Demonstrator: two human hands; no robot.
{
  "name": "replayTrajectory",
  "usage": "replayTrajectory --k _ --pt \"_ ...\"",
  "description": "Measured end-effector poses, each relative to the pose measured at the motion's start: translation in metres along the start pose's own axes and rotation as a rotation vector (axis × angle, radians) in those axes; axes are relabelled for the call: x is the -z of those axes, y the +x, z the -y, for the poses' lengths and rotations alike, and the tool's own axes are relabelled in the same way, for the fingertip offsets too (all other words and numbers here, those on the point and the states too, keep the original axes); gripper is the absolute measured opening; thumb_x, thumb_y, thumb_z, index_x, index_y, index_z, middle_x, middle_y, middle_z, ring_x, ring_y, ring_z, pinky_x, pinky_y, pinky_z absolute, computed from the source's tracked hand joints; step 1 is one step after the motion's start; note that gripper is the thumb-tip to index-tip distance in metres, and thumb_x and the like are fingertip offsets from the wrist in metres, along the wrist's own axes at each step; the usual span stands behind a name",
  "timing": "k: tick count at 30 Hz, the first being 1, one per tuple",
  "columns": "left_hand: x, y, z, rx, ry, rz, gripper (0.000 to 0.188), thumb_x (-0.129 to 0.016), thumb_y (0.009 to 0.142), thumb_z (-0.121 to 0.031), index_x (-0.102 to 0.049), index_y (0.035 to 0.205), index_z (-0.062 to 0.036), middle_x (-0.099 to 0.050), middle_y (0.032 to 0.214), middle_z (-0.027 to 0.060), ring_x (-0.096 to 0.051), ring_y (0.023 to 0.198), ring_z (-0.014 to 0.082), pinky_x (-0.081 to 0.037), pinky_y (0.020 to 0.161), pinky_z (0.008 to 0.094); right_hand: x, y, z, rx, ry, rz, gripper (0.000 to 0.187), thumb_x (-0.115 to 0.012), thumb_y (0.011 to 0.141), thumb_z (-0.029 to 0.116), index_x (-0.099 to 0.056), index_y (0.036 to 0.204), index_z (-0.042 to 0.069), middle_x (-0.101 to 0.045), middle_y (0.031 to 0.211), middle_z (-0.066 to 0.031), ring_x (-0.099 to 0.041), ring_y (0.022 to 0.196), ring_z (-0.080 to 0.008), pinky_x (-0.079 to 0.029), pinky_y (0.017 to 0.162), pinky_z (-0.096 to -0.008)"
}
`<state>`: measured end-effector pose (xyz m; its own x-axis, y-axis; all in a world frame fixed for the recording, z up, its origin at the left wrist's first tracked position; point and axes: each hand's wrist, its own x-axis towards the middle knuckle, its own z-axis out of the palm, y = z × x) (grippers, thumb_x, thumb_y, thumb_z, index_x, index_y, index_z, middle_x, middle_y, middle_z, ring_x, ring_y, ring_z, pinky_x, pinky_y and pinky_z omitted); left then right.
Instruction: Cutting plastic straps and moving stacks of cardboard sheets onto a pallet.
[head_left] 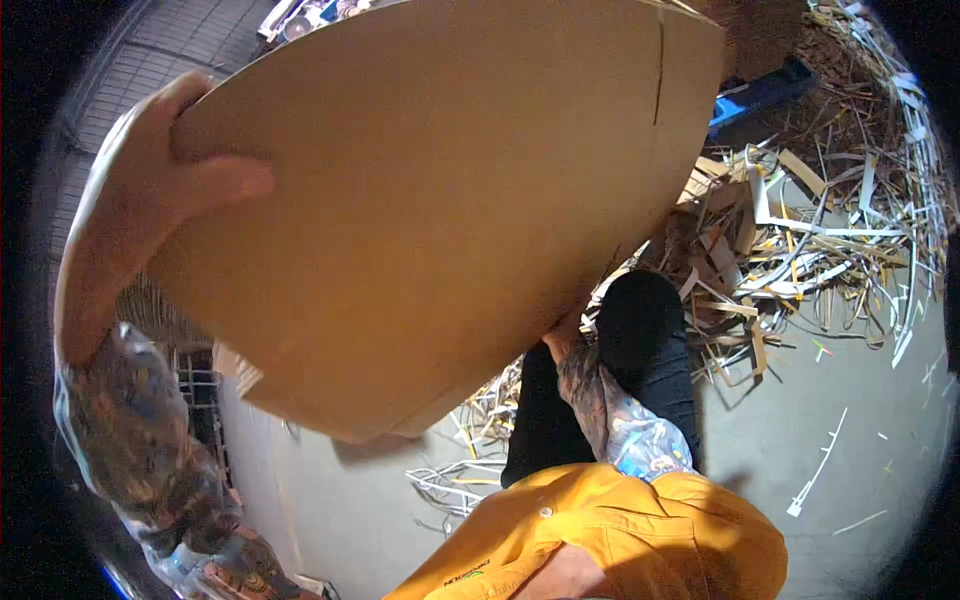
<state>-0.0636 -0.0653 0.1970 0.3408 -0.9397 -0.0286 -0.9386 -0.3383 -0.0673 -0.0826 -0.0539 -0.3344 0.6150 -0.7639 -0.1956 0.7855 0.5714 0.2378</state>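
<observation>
A large piece of brown cardboard (430,210) is held up in front of me, tilted, and fills much of the view. At its left edge my left hand (185,175) is closed on it, thumb lying across the near face and the other fingers mostly behind. My right hand (568,330) grips the lower edge, close to my knee; its fingers are largely hidden by the board. Near the board's right end runs a dark slit or crease. What lies behind the board cannot be seen.
Heaped paper and cardboard strips (800,250) cover the floor at the right, beside a blue object (740,108). More white strips (455,485) lie near my legs (645,330). Wire mesh (200,400) stands at the left. Scraps dot the grey floor (780,430).
</observation>
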Motion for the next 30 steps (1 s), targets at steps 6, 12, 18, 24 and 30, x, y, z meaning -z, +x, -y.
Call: replayTrajectory --k 6,12,18,24,30 --pt "0.036 -0.136 0.079 0.106 -0.215 -0.192 0.061 -0.073 0.053 -0.024 -0.05 0.106 -0.0042 -0.059 0.09 0.0046 -0.06 0.08 0.0152 -0.05 0.069 0.0283 -0.047 -0.024 -0.004 0.03 -0.095 -0.018 0.067 -0.036 0.088 0.059 -0.035 0.135 0.012 -0.04 0.135 -0.0066 -0.041 0.119 -0.028 -0.034 0.099 -0.0445" --pt "-0.026 -0.308 0.237 0.226 -0.433 -0.463 0.078 -0.069 0.053 -0.025 -0.043 0.122 0.0 -0.055 0.107 0.0103 -0.055 0.093 0.0191 -0.046 0.079 0.031 -0.105 -0.016 0.026 0.213 -0.406 0.051 0.065 -0.033 0.09 0.057 -0.036 0.133 0.009 -0.042 0.134 -0.0059 -0.042 0.119 -0.024 -0.032 0.102 -0.038" --pt "-0.226 -0.39 0.315 0.376 -0.82 -0.667 0.049 -0.062 0.076 -0.019 -0.045 0.118 -0.0033 -0.055 0.105 0.0084 -0.056 0.088 0.0227 -0.048 0.076 0.0339 -0.289 0.022 0.074 0.421 -0.931 0.274 0.056 -0.032 0.094 0.05 -0.037 0.132 0.009 -0.047 0.127 -0.0091 -0.048 0.113 -0.021 -0.037 0.097 -0.0347" --pt "-0.384 -0.25 0.264 0.656 -1.477 -1.317 0.028 -0.052 0.09 -0.029 -0.051 0.112 -0.011 -0.056 0.1 0.0045 -0.052 0.087 0.0158 -0.044 0.08 0.0356 -0.433 -0.057 0.14 0.987 -1.566 0.216 0.068 -0.038 0.087 0.059 -0.041 0.125 0.003 -0.051 0.118 -0.0152 -0.049 0.108 -0.0289 -0.037 0.094 -0.0425" --pt "-0.378 -0.097 0.166 0.453 -1.95 -1.107 0.052 -0.065 0.078 -0.016 -0.041 0.122 -0.0044 -0.052 0.108 0.0047 -0.051 0.094 0.0165 -0.044 0.079 0.0309 -0.284 -0.002 0.239 0.088 -1.193 0.659 0.074 -0.043 0.082 0.064 -0.036 0.129 0.007 -0.041 0.129 -0.0111 -0.039 0.119 -0.0269 -0.033 0.098 -0.0475"
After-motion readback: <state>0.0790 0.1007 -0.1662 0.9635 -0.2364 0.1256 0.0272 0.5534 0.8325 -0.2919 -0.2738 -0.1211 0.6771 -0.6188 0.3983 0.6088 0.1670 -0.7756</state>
